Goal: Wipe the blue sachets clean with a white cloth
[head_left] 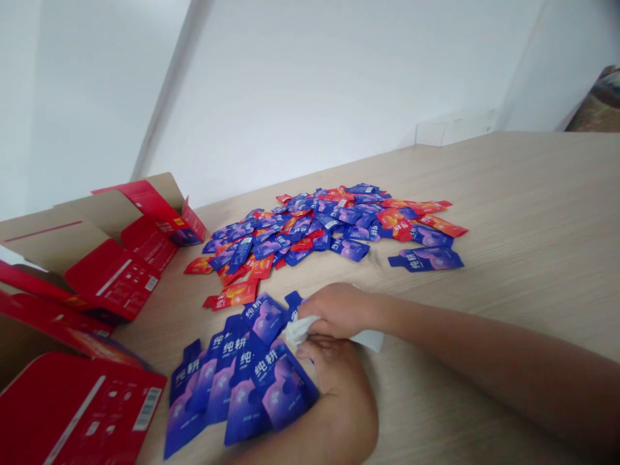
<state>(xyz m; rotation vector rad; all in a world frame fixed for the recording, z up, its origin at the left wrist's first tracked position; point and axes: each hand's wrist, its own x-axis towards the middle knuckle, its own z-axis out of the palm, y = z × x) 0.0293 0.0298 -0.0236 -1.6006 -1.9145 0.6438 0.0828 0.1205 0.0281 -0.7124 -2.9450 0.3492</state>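
My right hand (339, 311) reaches in from the right with its fingers closed on a crumpled white tissue (299, 330). My left hand (332, 365) is just below it, fingers curled inward against the tissue's lower edge; what they grip is hidden. Another white piece (371, 340) shows beneath my right wrist. A blue pouch (292, 302) lies partly under my right fingers. To the left of my hands, several blue-purple pouches (283, 391) with white lettering overlap in a fanned row, and my left forearm crosses close to their lower edge.
A heap of blue and orange-red pouches (300, 226) spreads across the wooden table (513, 258) beyond my hands. One blue pouch (426, 259) lies apart at its right. Open red cartons (111, 278) line the left side. A white wall (339, 84) rises behind.
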